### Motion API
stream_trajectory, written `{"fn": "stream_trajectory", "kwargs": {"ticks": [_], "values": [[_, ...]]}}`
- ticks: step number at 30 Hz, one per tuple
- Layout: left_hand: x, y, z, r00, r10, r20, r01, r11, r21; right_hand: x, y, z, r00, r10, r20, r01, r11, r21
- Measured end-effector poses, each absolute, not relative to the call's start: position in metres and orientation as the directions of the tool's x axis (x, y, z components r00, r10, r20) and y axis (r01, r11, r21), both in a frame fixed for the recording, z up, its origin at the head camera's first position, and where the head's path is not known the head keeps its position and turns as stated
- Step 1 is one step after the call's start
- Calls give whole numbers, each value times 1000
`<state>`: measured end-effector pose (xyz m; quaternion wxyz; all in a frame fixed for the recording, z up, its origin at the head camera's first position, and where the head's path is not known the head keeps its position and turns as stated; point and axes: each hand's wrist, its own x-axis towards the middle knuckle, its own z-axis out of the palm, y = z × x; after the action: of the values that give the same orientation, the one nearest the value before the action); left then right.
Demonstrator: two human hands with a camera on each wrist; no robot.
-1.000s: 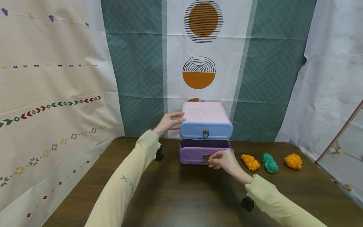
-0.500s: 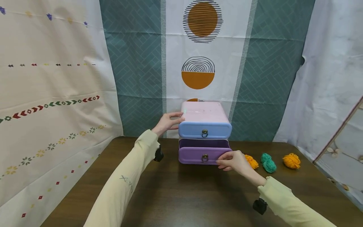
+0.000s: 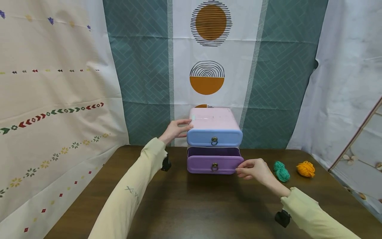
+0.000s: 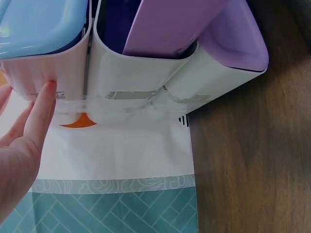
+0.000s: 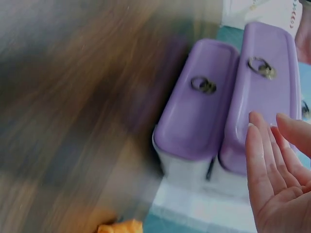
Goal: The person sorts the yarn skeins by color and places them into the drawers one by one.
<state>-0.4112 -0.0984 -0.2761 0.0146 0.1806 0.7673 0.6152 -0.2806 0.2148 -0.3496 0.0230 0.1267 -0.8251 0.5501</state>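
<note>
A small drawer cabinet with a pink top (image 3: pixel 213 117) stands at the back of the table. Its blue top drawer (image 3: pixel 197 137) is closed. Below it, the purple middle drawer (image 3: pixel 200 164) is pulled partway out, with a metal ring pull (image 3: pixel 214 167) hanging on its front. A closed purple bottom drawer (image 5: pixel 194 114) shows in the right wrist view. My left hand (image 3: pixel 175 129) touches the pink casing's left side with extended fingers. My right hand (image 3: pixel 256 170) is at the right end of the middle drawer's front, fingers loosely extended and holding nothing.
A teal yarn bundle (image 3: pixel 282 172) and an orange one (image 3: pixel 305 169) lie on the brown table (image 3: pixel 203 205) to the right. Another bit of orange yarn (image 5: pixel 120 227) shows in the right wrist view. Patterned curtains (image 3: pixel 143 73) hang behind and at both sides.
My right hand has let go of the middle drawer's ring pull and moved right, now covering the nearest orange yarn in the head view. The drawer stays out; my left hand keeps its place.
</note>
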Motion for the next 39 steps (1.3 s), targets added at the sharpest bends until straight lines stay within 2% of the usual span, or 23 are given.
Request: {"fn": "stream_trajectory", "kwargs": {"ticks": [6,14,21,27,39], "values": [[-408,-99,-270,-938,302,174,230,162,960,-274,239,-341,-969,-163,186,-235,371,-898],[-388,-98,-256,-931,328,161,228,176,958,-275,270,-333,-960,-109,257,-276,513,-813],[-400,-99,-265,-937,314,155,214,162,963,-282,300,-341,-951,-89,295,-295,546,-784],[-411,-100,-275,-938,298,179,237,174,956,-285,322,-349,-950,-46,308,-256,680,-687],[-408,-100,-273,-936,309,170,227,158,961,-285,343,-360,-955,25,297,-166,782,-600]]}}
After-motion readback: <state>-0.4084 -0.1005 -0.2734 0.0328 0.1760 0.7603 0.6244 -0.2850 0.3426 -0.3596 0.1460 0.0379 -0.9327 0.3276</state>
